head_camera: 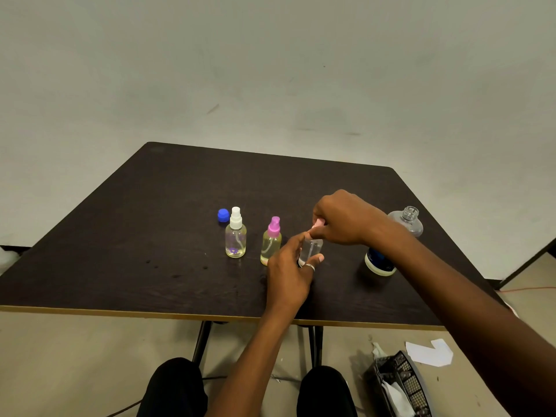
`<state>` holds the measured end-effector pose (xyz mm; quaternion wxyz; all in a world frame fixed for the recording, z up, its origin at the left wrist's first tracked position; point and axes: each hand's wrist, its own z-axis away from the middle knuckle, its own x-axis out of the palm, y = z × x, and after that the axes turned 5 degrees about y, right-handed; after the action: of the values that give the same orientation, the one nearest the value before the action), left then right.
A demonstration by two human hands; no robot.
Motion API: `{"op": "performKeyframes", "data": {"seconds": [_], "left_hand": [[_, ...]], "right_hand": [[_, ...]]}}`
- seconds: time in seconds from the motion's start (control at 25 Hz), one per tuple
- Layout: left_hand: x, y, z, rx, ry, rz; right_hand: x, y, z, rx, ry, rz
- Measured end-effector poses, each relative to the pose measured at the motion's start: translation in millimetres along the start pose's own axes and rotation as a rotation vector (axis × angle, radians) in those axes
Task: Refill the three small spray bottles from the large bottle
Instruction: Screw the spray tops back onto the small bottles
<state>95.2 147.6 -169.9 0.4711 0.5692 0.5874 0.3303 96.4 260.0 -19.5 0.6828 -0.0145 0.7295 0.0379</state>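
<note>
On the dark table [150, 230] stand a white-capped spray bottle [236, 236] and a pink-capped spray bottle [271, 243], both holding yellowish liquid. My left hand [290, 272] grips a third small clear bottle [311, 250] around its body. My right hand [343, 218] pinches that bottle's pale pink spray top [318, 223], mostly hidden by my fingers. The large clear bottle [404, 224] stands uncapped behind my right forearm, with a blue and white base. Its blue cap [223, 215] lies left of the white-capped bottle.
A few liquid drops [176, 269] mark the table left of the bottles. On the floor at lower right stand a black mesh basket [400, 383] with tissue and a white paper scrap [428, 352]. My knees are under the table's near edge.
</note>
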Motion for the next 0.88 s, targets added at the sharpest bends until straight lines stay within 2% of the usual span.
{"op": "performKeyframes", "data": {"seconds": [0.2,0.48,0.68,0.88], "left_hand": [[1,-2,-1,0.011,0.003,0.021],[-1,1,-1,0.016,-0.002,0.035],[0,-1,-1,0.001,0.011,0.032],[2,-3,-1,0.005,0.01,0.044]], "right_hand": [[3,-3,4,0.077,0.095,0.128],[5,-1,7,0.087,0.16,0.119],[-16,4,9,-0.132,0.003,-0.093],[-15,1,7,-0.144,-0.02,-0.097]]}}
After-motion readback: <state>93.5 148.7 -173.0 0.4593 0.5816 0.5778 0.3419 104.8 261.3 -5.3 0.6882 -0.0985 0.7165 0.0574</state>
